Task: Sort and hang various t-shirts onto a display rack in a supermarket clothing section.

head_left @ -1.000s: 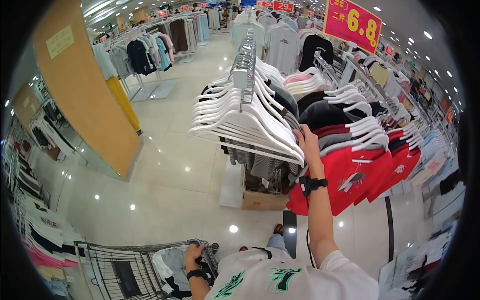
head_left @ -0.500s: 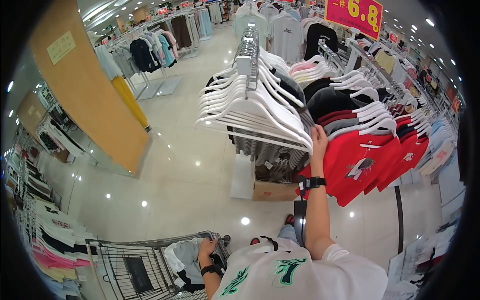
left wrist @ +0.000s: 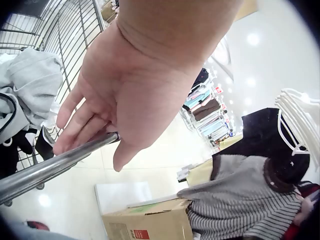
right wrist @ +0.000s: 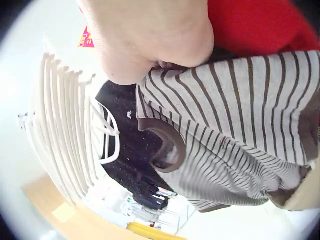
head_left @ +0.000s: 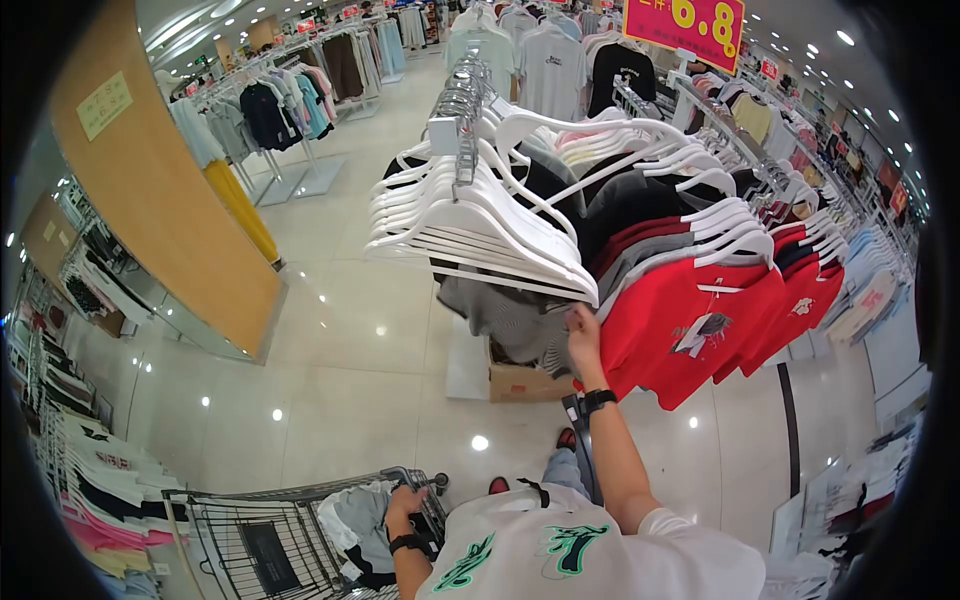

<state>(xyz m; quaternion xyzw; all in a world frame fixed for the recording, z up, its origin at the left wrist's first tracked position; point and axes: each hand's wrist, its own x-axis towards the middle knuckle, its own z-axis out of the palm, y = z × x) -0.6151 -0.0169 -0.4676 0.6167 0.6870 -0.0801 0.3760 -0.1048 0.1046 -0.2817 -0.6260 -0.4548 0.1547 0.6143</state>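
My right hand [head_left: 583,340] pinches a grey T-shirt with dark stripes [right wrist: 225,135] between thumb and finger. The shirt hangs loose below the row of bare white hangers [head_left: 480,225], its brown collar [right wrist: 175,150] facing the right wrist view. A tilted white hanger [head_left: 600,127] sticks out to the right of that row, over dark shirts. Down at the left, my left hand [left wrist: 120,95] holds the metal rim [left wrist: 55,170] of a shopping cart [head_left: 265,560], thumb on one side and fingers on the other. Grey, white and black clothes [head_left: 355,525] lie in the cart.
Red T-shirts [head_left: 690,330] hang right beside my right arm. Below the striped shirt stands a cardboard box [head_left: 525,383] on the floor. A wooden pillar [head_left: 170,200] rises at the left, and a price sign [head_left: 690,30] tops the rack.
My right hand has moved down and left from beside the hangers, drawing the striped shirt with it. One white hanger now juts out to the right. The left hand stays on the cart.
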